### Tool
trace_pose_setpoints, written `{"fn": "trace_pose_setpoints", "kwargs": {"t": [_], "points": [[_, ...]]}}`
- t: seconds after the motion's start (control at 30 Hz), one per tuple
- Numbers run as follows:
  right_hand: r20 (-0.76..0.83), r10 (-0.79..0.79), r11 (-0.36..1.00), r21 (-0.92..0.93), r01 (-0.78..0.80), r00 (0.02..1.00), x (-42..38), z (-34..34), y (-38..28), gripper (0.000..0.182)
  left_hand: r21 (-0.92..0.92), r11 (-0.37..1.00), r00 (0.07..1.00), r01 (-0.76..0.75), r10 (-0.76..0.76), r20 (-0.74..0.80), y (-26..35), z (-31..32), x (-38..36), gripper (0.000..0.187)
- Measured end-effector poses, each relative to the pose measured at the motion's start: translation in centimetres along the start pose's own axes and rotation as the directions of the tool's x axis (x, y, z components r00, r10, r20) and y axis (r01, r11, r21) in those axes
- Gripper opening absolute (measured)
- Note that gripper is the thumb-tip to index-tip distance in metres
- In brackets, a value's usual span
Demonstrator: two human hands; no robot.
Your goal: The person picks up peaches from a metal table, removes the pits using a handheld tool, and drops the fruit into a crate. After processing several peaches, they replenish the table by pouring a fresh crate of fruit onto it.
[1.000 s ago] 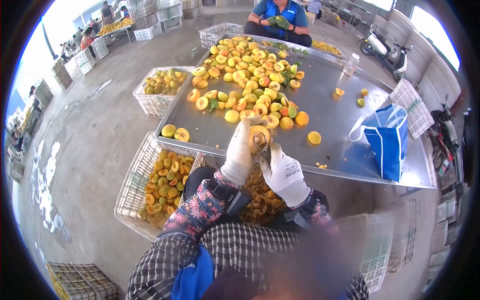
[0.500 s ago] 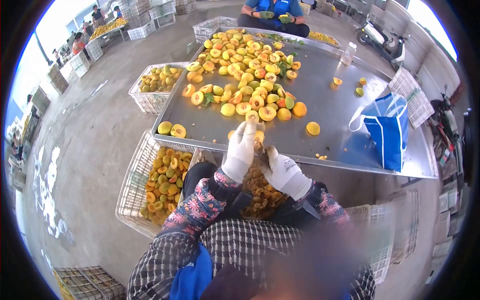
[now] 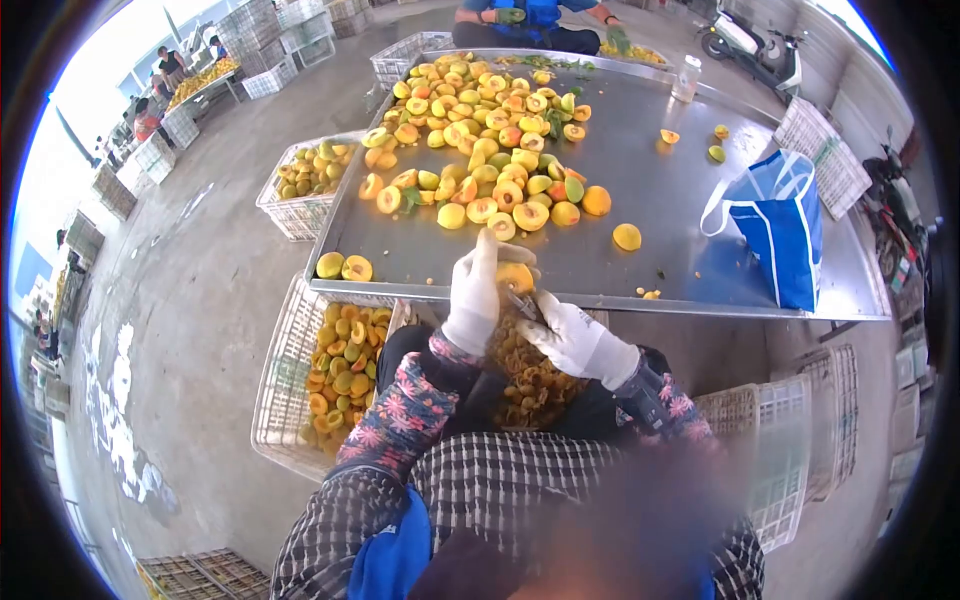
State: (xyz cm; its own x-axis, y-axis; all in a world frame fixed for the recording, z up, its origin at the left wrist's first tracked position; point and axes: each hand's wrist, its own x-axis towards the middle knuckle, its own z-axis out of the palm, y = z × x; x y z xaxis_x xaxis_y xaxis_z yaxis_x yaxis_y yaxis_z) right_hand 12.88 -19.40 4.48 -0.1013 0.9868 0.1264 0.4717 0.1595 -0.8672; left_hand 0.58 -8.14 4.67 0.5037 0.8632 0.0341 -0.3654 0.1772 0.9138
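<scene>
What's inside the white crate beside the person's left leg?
Yellow stone-fruit halves, some cut-side up, lie in the white crate. The top ones hide whatever lies underneath.

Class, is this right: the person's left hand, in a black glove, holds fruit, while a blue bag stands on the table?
Not black: the head view shows the left hand in a white glove. It holds fruit, and a blue bag stands on the table.

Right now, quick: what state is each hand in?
Left hand: closed around a cut fruit.
Right hand: closed on a small metal tool, its tip at the fruit.
</scene>
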Motion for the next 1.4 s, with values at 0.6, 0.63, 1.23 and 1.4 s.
{"fn": "trace_pose_setpoints", "kwargs": {"t": [0.6,0.63,1.23,1.4], "points": [[0.047,0.09,0.996,-0.026,-0.088,0.995,0.2,0.8,-0.1,0.044,0.15,0.988,0.995,0.042,-0.055,0.08,-0.6,-2.1,0.2,0.051],[0.017,0.08,0.996,-0.046,-0.079,0.997,0.1,1.0,-0.2,0.039,0.16,0.984,0.993,0.079,-0.091,0.073,-0.2,-1.7,0.4,0.054],[0.245,0.373,0.683,0.58,-0.444,0.895,0.0,2.3,0.2,0.022,0.077,0.984,0.983,0.162,-0.167,0.071,-1.3,-1.6,0.7,0.063],[0.255,0.386,0.561,0.698,-0.445,0.887,-0.2,3.2,-0.2,0.024,0.082,0.995,0.999,0.054,-0.053,-0.013,-2.3,-1.6,0.3,0.064]]}}
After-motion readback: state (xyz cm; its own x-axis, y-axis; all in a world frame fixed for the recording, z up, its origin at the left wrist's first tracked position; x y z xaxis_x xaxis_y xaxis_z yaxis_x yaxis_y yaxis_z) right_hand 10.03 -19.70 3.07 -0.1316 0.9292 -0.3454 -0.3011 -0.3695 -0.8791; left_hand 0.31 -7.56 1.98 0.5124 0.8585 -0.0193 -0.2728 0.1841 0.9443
